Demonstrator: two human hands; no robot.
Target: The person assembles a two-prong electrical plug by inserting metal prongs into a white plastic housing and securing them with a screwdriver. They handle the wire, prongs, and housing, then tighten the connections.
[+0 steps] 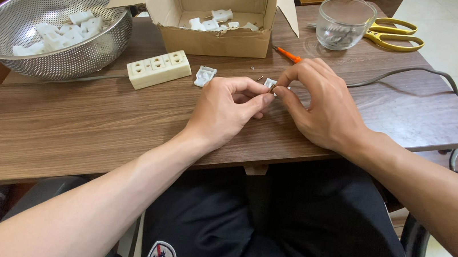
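Note:
My left hand (pixel 225 111) and my right hand (pixel 317 107) meet over the wooden table (pixel 97 125), fingertips pinched together on a small white plastic plug part (pixel 270 84); most of it is hidden by the fingers. A grey cable (pixel 413 72) runs from under my right hand toward the right. A loose white plug half (pixel 204 76) lies just left of my left hand, beside a cream socket strip (pixel 159 69). An orange-handled screwdriver (pixel 288 54) lies behind my right hand.
A metal colander (pixel 51 22) with several white plug parts sits at the far left. An open cardboard box (pixel 219 12) holds more white parts. A glass bowl (pixel 344 22) and yellow scissors (pixel 392 33) stand at the back right. A chair is at the right.

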